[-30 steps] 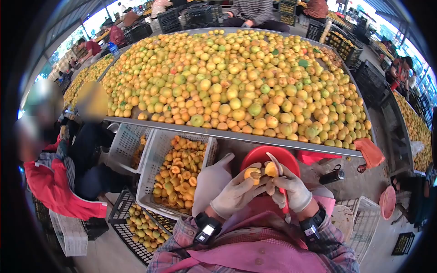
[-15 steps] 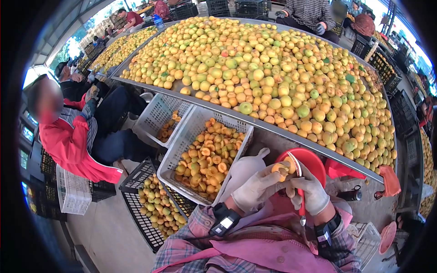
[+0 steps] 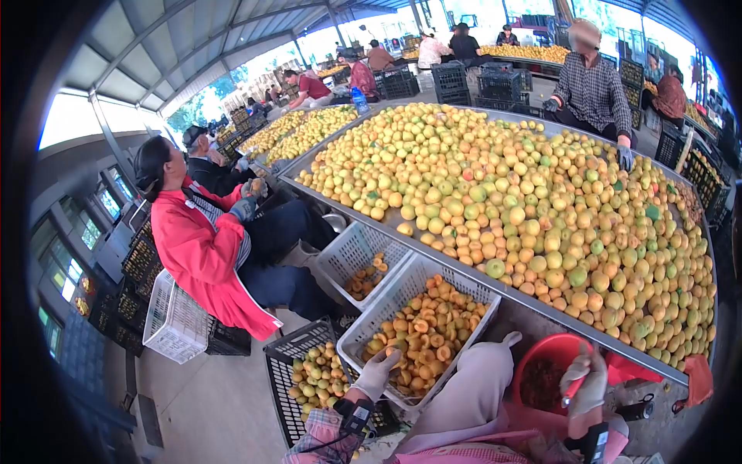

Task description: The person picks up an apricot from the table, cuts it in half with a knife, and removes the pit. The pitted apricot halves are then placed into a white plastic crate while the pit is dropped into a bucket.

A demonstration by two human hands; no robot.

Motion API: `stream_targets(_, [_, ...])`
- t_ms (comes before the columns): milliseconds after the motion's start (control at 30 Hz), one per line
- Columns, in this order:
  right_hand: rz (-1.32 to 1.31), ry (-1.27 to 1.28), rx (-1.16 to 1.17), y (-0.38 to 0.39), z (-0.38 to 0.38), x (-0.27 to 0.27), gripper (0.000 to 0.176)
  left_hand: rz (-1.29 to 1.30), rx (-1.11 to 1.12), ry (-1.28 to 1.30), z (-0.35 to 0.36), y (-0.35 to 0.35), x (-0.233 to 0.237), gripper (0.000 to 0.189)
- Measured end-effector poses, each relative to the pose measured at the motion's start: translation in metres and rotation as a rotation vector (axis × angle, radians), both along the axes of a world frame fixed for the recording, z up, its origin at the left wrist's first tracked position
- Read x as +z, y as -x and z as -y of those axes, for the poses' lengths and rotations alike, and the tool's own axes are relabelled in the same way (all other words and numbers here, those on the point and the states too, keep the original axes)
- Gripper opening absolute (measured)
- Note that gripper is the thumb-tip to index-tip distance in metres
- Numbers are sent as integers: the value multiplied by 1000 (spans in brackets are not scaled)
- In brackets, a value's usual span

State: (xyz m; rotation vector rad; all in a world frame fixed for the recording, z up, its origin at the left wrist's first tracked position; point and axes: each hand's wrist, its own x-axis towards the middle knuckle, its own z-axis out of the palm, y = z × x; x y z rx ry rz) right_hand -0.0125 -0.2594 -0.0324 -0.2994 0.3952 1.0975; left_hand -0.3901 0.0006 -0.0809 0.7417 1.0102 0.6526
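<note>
My gloved left hand [image 3: 374, 376] is over the near edge of a white plastic crate [image 3: 495, 306] filled with halved apricots [image 3: 429, 332]. Its fingers pinch an apricot half [image 3: 393, 356]. My right hand [image 3: 590, 379], also gloved, closes around the red handle of a knife [image 3: 573, 389]; the blade is hard to make out from here. That hand is beside a red bucket [image 3: 519, 362], which has a dark reddish-brown mass inside. Against the white crate stands a black crate [image 3: 277, 370] of whole apricots [image 3: 318, 377].
A metal-edged table [image 3: 495, 288] heaped with whole apricots [image 3: 533, 201] spans the front. Another white crate [image 3: 328, 259] holds some halves. A person in a red jacket [image 3: 193, 247] sits at left; a person in a checked shirt [image 3: 591, 93] is across the table.
My hands have moved apart: the left went left to the white crate with an apricot half, the right stayed near the bucket with the knife. The view has tilted up and turned left.
</note>
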Motion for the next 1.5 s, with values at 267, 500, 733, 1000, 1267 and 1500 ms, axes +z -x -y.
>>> stream_targets(267, [223, -3, 134, -10, 22, 18, 26, 282, -241, -76, 25, -102, 75, 42])
stream_targets(500, [293, -26, 92, -6, 37, 38, 28, 514, -523, -52, 78, -189, 120, 50])
stream_targets(733, [586, 84, -193, -5, 28, 101, 29, 542, -735, -283, 99, -226, 120, 43])
stream_targets(1000, [891, 257, -497, 18, 21, 169, 23, 564, -806, 45, 153, -247, 160, 51])
stream_targets(1267, [1090, 330, -587, 30, 15, 161, 12, 512, -922, 75, 168, -246, 150, 51])
stream_targets(1500, [1245, 327, -622, 40, 7, 139, 10, 467, -917, -48, 172, -245, 154, 46])
